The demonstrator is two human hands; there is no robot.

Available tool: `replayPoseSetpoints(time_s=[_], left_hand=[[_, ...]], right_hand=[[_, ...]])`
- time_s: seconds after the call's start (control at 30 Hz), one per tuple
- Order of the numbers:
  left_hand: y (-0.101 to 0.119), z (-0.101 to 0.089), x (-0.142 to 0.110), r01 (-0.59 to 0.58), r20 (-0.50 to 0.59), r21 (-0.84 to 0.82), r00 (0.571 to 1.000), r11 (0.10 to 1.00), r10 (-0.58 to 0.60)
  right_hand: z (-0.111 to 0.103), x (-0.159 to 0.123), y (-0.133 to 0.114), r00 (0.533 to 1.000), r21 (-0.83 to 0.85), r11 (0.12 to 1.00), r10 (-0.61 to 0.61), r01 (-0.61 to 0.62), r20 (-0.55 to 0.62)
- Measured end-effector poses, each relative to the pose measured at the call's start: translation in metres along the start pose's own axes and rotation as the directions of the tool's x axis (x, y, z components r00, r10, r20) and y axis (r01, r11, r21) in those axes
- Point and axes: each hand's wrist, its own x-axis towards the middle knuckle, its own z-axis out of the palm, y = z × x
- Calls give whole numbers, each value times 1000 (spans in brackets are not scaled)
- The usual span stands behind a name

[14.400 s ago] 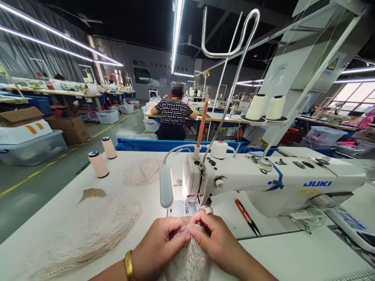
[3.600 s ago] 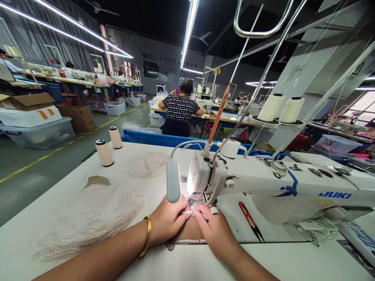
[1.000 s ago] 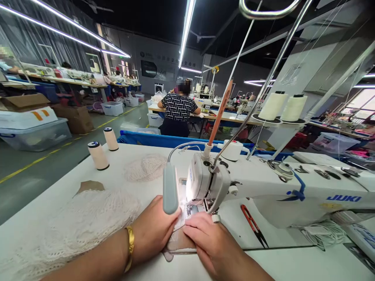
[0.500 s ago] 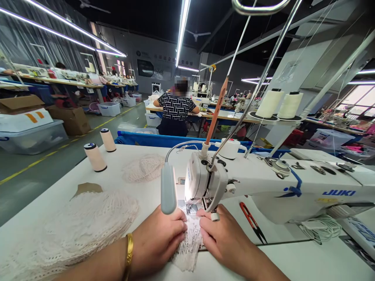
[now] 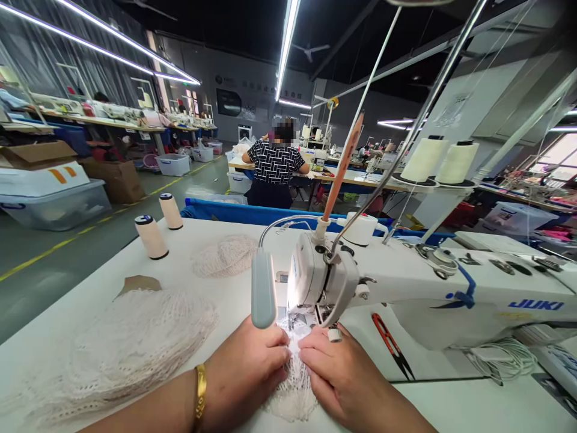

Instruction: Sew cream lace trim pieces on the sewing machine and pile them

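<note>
Under the needle of a white JUKI sewing machine [image 5: 311, 282] lies a piece of white lace fabric [image 5: 295, 385], lit brightly by the machine lamp [image 5: 264, 288]. My left hand [image 5: 250, 367], a gold bracelet on its wrist, grips the lace's left side with curled fingers. From the right, my right hand [image 5: 340, 370] pinches the opposite edge, close to the presser foot. Some of the lace hangs gathered below both hands. The fingertips are partly hidden in the folds.
Stacked lace pieces [image 5: 148, 343] cover the table's left, with a smaller lace pile [image 5: 225, 255] behind. Two thread cones [image 5: 152, 237] stand at the far left edge. Red-handled thread snips [image 5: 392, 346] lie right of my hands. A co-worker [image 5: 274, 162] sits ahead at another table.
My right hand has shifted slightly left, nearer my left hand. The lace below the hands looks more bunched and spread. The whole view has moved a little.
</note>
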Motion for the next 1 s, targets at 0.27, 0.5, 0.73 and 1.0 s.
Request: replayPoseSetpoints(time_s=[0.27, 0.5, 0.73, 1.0], left_hand=[[-4, -2, 3, 35, -21, 23, 999, 999, -34], [-5, -3, 2, -17, -91, 24, 996, 1000, 20], [-4, -1, 1, -69, -64, 13, 996, 998, 69], [4, -4, -1, -173, -39, 0, 984, 985, 173]], right_hand=[[5, 0, 2, 1000, -33, 999, 10, -11, -30], [7, 0, 6, 994, -30, 999, 11, -14, -113], [6, 0, 5, 993, -19, 999, 24, -26, -114], [1, -1, 1, 994, 49, 993, -108, 108, 3]])
